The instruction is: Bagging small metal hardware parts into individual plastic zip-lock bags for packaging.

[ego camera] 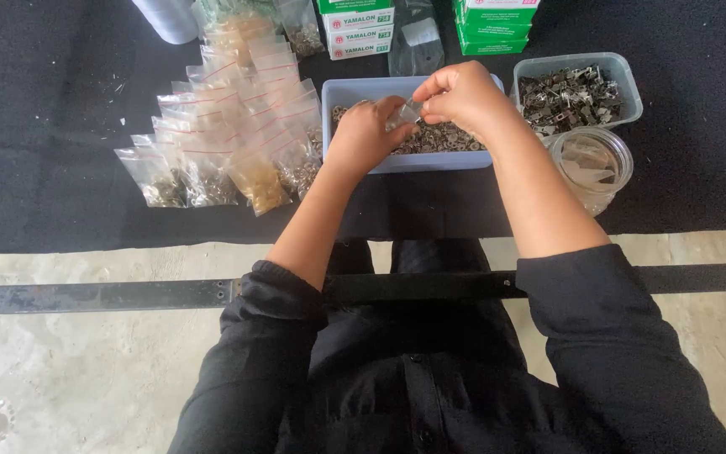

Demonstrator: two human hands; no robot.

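My left hand [365, 134] and my right hand [464, 97] meet over a pale rectangular tub [342, 88] full of small metal parts [443, 139]. Between their fingertips they pinch a small clear plastic bag [407, 112], held just above the parts. Both hands grip it, the left from below and left, the right from above and right. What lies inside the bag is too small to make out.
Several filled zip bags [228, 126] lie in overlapping rows left of the tub. At right stand a clear tub of darker metal pieces [577, 92] and a round clear jar [591, 164]. Green and white boxes [359, 29] sit behind. A metal bar [94, 294] crosses near my lap.
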